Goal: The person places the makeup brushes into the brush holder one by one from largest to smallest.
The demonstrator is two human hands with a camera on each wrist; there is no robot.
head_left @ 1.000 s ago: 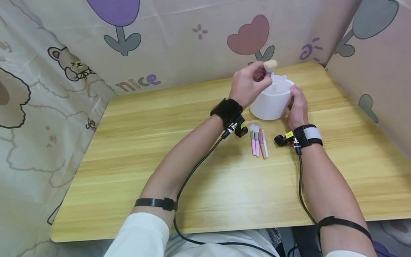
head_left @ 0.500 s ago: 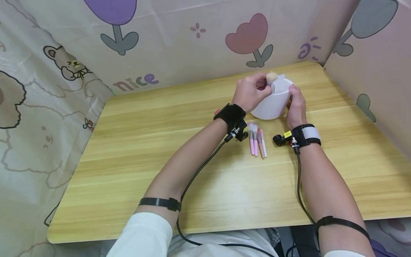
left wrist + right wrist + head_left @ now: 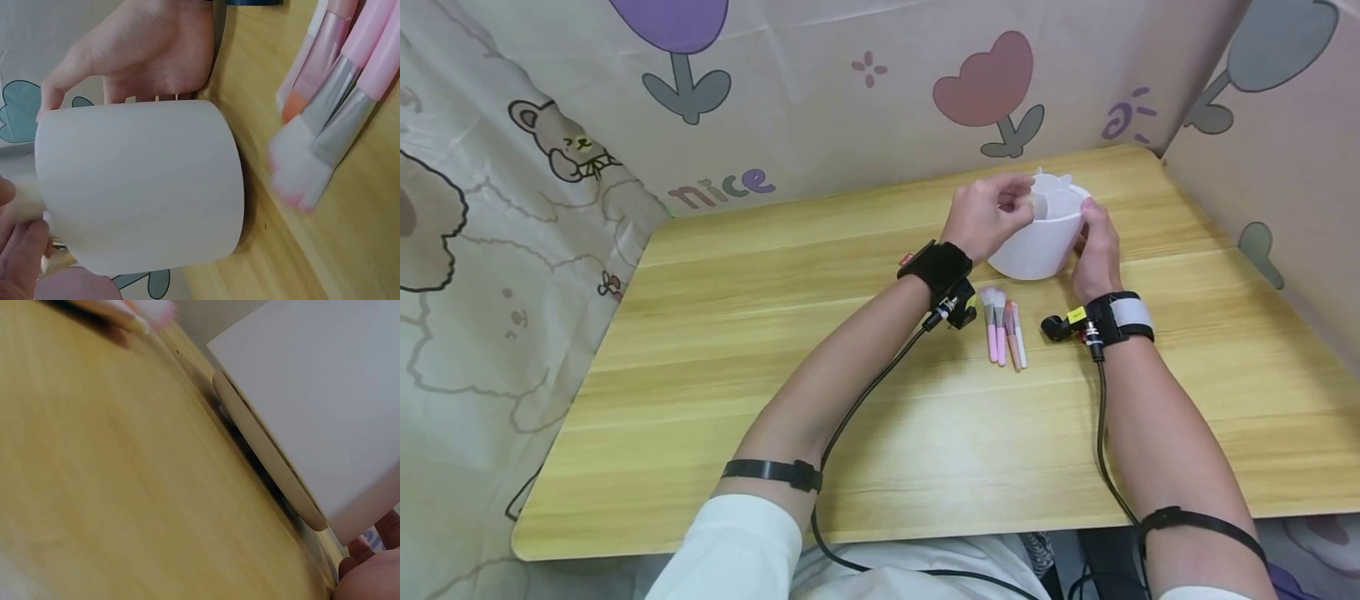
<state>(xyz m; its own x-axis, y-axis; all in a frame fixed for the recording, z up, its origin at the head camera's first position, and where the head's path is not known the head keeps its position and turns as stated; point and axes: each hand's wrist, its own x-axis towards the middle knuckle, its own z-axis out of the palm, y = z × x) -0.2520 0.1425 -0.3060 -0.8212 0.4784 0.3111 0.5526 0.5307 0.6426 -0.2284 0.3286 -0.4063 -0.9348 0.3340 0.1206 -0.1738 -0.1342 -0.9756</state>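
A white round brush holder (image 3: 1033, 250) with inner dividers stands at the back right of the table. My left hand (image 3: 988, 212) is at its left rim. There it pinches a makeup brush (image 3: 26, 199), whose cream bristles show between thumb and fingers in the left wrist view. The brush's lower part is hidden by the holder's wall. My right hand (image 3: 1097, 250) grips the holder from the right, thumb at the rim and fingers round the side. In the right wrist view, the holder's base (image 3: 269, 453) appears close to the tabletop.
Several makeup brushes (image 3: 1002, 329) with pink and white handles lie side by side on the wooden table (image 3: 775, 350), in front of the holder. A printed curtain (image 3: 820, 108) hangs behind the table. Black cables (image 3: 865, 392) run along both forearms.
My left hand has lowered the cream-bristled brush into the holder, so its head has sunk to rim level. My right hand keeps its grip on the holder. The lying brushes stay put.
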